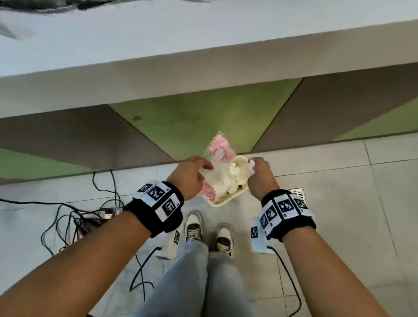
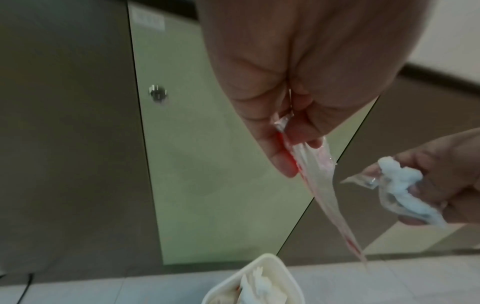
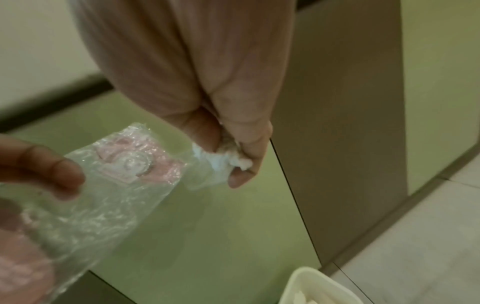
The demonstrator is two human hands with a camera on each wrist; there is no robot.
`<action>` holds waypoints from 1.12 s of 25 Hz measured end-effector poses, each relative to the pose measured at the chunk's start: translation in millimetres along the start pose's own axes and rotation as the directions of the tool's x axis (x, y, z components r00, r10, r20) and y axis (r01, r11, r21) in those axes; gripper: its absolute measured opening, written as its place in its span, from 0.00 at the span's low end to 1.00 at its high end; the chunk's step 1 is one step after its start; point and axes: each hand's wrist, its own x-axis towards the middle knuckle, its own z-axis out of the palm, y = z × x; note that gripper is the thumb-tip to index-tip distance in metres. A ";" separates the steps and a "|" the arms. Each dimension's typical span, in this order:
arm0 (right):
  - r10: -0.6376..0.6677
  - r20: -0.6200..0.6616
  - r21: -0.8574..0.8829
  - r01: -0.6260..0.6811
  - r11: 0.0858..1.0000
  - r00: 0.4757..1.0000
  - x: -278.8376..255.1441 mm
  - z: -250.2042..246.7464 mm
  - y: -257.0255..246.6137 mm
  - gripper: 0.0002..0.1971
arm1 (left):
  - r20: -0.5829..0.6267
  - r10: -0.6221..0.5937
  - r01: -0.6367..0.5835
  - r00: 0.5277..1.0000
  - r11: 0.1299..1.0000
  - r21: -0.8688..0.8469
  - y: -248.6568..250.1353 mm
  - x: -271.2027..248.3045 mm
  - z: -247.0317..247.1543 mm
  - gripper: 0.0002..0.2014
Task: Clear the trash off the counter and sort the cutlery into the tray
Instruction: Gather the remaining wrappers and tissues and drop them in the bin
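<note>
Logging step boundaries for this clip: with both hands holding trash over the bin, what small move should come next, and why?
Probably let go. The left hand pinches a clear plastic wrapper and the right hand grips a crumpled tissue, both above the cream waste bin already holding paper, so opening the fingers should drop both in.

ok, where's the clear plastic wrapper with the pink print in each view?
Head: clear plastic wrapper at centre, pinched by the left hand, above the cream bin.
Left wrist: seen edge-on, hanging from the fingers down the middle right.
Right wrist: lower left, broadside, pink print facing the camera.
Shared landmark: the cream bin on the floor; also the green cabinet panel behind.
</note>
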 end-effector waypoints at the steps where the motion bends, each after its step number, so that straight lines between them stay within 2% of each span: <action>1: 0.016 -0.026 0.030 -0.016 0.999 1.000 14.5 7.9 13.6 0.24 | 0.030 -0.040 0.040 0.999 0.999 -0.008 -8.8 16.7 13.6 0.24; 5: 0.076 -0.003 0.109 -0.076 0.991 0.997 74.4 54.2 71.1 0.22 | 0.132 -0.121 0.120 0.984 0.993 0.012 -51.7 89.1 70.8 0.28; 10: 0.186 -0.009 0.193 -0.181 0.964 0.982 145.4 112.4 141.7 0.20 | 0.179 -0.147 0.136 0.973 0.988 0.073 -113.9 171.1 153.7 0.29; 15: 0.173 -0.022 0.166 -0.167 0.972 0.985 217.6 154.7 189.8 0.18 | 0.283 -0.152 0.118 0.947 0.984 0.134 -161.8 245.8 215.2 0.31; 18: 0.143 -0.009 0.036 -0.143 0.989 0.990 252.0 171.6 202.5 0.20 | 0.302 -0.165 0.103 0.939 0.972 0.211 -185.2 280.6 235.9 0.31; 22: 0.123 -0.031 -0.308 -0.126 0.943 0.992 282.7 187.5 213.7 0.16 | 0.258 -0.138 0.052 0.956 0.948 0.314 -198.5 313.5 255.6 0.25; 25: 0.151 0.045 -0.378 -0.123 0.918 0.988 291.0 194.9 216.4 0.13 | 0.318 -0.123 -0.029 0.940 0.900 0.435 -201.0 316.9 269.9 0.23; 28: 0.168 0.124 -0.474 -0.090 0.876 0.978 289.9 198.8 215.4 0.14 | 0.346 -0.163 -0.010 0.924 0.894 0.447 -197.5 311.1 274.1 0.25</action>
